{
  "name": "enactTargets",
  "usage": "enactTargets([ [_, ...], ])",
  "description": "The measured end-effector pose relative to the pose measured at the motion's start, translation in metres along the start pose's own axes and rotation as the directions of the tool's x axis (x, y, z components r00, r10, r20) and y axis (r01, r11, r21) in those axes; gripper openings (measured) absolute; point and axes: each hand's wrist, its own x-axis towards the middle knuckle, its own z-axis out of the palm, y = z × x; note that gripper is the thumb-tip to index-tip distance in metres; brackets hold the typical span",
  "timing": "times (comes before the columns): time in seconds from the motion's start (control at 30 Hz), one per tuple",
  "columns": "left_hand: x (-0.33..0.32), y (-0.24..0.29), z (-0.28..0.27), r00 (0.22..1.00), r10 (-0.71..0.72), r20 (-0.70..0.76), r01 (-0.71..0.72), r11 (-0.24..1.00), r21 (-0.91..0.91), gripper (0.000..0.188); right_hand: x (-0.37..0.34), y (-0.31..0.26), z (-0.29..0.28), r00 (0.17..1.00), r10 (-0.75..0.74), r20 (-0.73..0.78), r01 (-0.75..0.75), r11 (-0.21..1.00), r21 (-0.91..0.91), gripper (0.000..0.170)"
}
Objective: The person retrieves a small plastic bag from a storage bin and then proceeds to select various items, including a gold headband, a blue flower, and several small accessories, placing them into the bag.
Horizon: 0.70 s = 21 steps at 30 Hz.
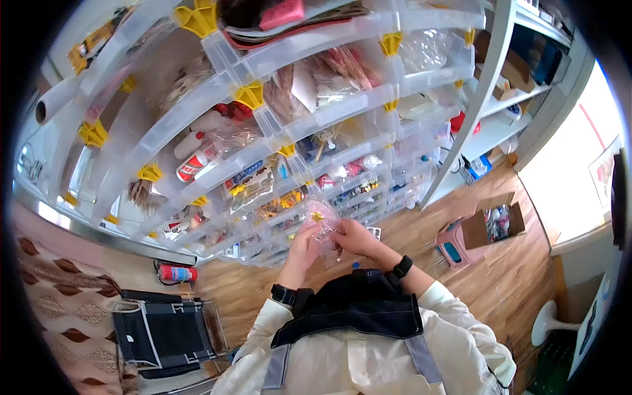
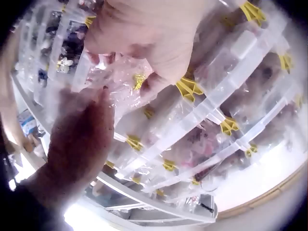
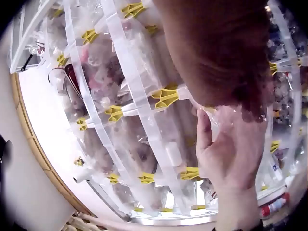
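Observation:
A clear plastic bag with something pink and a small gold piece inside is held up before the lower drawers. My left hand pinches it from the left; in the left wrist view its thumb lies beside the gold piece. On the other side my right hand grips the bag's edge, fingers close to the left hand's. The crinkled film spans the gap between both hands. In the right wrist view, my right hand is dark and covers most of the bag.
Stacked clear bins with yellow clips rise in front, full of bagged goods. White shelves stand right. On the wooden floor are a pink stool, a cardboard box, a fire extinguisher and a folded black chair.

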Motion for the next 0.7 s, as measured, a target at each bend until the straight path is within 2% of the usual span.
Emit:
enactTargets([
  [0.03, 0.0, 0.002, -0.001, 0.99, -0.137, -0.021, 0.131, 0.978, -0.165, 0.031, 0.001, 0.0, -0.003, 1.0, 0.007, -0.013, -0.007, 1.0, 0.021, 0.018],
  [0.1, 0.003, 0.001, 0.008, 0.985, -0.173, 0.01, 0.172, 0.973, -0.155, 0.03, 0.001, 0.004, -0.007, 0.957, 0.078, 0.279, -0.074, 0.997, -0.027, 0.023],
  [0.13, 0.002, 0.0, 0.011, 0.982, -0.186, 0.046, 0.191, 0.968, -0.162, 0.029, 0.005, 0.01, -0.007, 0.93, 0.127, 0.345, -0.134, 0.991, -0.003, 0.027],
  [0.17, 0.001, -0.002, 0.007, 0.977, -0.208, 0.043, 0.212, 0.966, -0.151, 0.029, 0.009, 0.014, -0.013, 0.934, 0.129, 0.334, -0.143, 0.99, 0.017, 0.027],
  [0.2, 0.002, -0.002, -0.001, 0.984, -0.178, 0.027, 0.18, 0.976, -0.122, 0.028, 0.014, 0.01, -0.022, 0.942, 0.03, 0.335, 0.016, 0.991, -0.133, 0.028],
  [0.23, 0.001, 0.0, -0.002, 0.99, -0.142, 0.015, 0.143, 0.985, -0.096, 0.028, 0.019, 0.0, -0.033, 0.933, -0.066, 0.353, 0.174, 0.943, -0.285, 0.029],
  [0.27, 0.0, 0.003, -0.002, 0.991, -0.085, -0.099, 0.08, 0.995, -0.054, 0.026, 0.023, -0.013, -0.046, 0.975, -0.107, 0.194, 0.171, 0.922, -0.348, 0.03],
  [0.3, -0.001, 0.007, -0.01, 0.992, -0.087, -0.096, 0.081, 0.995, -0.055, 0.026, 0.029, -0.03, -0.058, 0.987, -0.157, 0.038, 0.158, 0.898, -0.41, 0.031],
  [0.33, -0.006, 0.011, -0.022, 0.986, -0.051, -0.16, 0.049, 0.999, -0.016, 0.025, 0.052, -0.021, -0.068, 0.93, -0.324, -0.173, 0.27, 0.923, -0.275, 0.031],
  [0.37, -0.007, 0.012, -0.028, 0.975, -0.011, -0.221, 0.016, 1.0, 0.022, 0.024, 0.072, -0.03, -0.086, 0.903, -0.237, -0.358, 0.112, 0.935, -0.336, 0.034],
  [0.4, -0.011, 0.015, -0.016, 0.941, 0.064, -0.333, -0.053, 0.998, 0.039, 0.022, 0.096, -0.035, -0.104, 0.828, -0.307, -0.469, -0.018, 0.821, -0.57, 0.032],
  [0.43, -0.016, 0.015, -0.02, 0.939, 0.067, -0.338, -0.061, 0.998, 0.028, 0.022, 0.117, -0.035, -0.118, 0.738, -0.407, -0.539, -0.182, 0.649, -0.738, 0.032],
  [0.47, -0.023, 0.018, -0.028, 0.97, 0.001, -0.245, -0.006, 1.0, -0.02, 0.022, 0.133, -0.035, -0.13, 0.743, -0.413, -0.527, -0.175, 0.639, -0.749, 0.032],
  [0.5, -0.03, 0.02, -0.035, 0.988, -0.057, -0.143, 0.049, 0.997, -0.061, 0.023, 0.147, -0.034, -0.141, 0.798, -0.283, -0.532, -0.312, 0.562, -0.766, 0.034],
  [0.53, -0.035, 0.019, -0.041, 0.99, -0.044, -0.138, 0.034, 0.997, -0.07, 0.023, 0.16, -0.032, -0.148, 0.823, -0.151, -0.548, -0.432, 0.459, -0.776, 0.037],
  [0.57, -0.041, 0.018, -0.047, 0.988, -0.045, -0.15, 0.038, 0.998, -0.052, 0.023, 0.171, -0.028, -0.15, 0.824, -0.166, -0.541, -0.425, 0.451, -0.785, 0.037],
  [0.63, -0.048, 0.02, -0.047, 0.987, -0.029, -0.157, 0.024, 0.999, -0.038, 0.024, 0.181, -0.042, -0.144, 0.796, -0.075, -0.6, -0.504, 0.466, -0.727, 0.043],
  [0.67, -0.054, 0.02, -0.048, 0.979, -0.011, -0.205, -0.003, 0.998, -0.066, 0.025, 0.183, -0.049, -0.147, 0.841, 0.122, -0.526, -0.513, 0.49, -0.705, 0.05],
  [0.7, -0.061, 0.021, -0.048, 0.967, 0.002, -0.255, -0.027, 0.995, -0.092, 0.025, 0.192, -0.047, -0.149, 0.861, 0.108, -0.498, -0.479, 0.503, -0.719, 0.05],
])
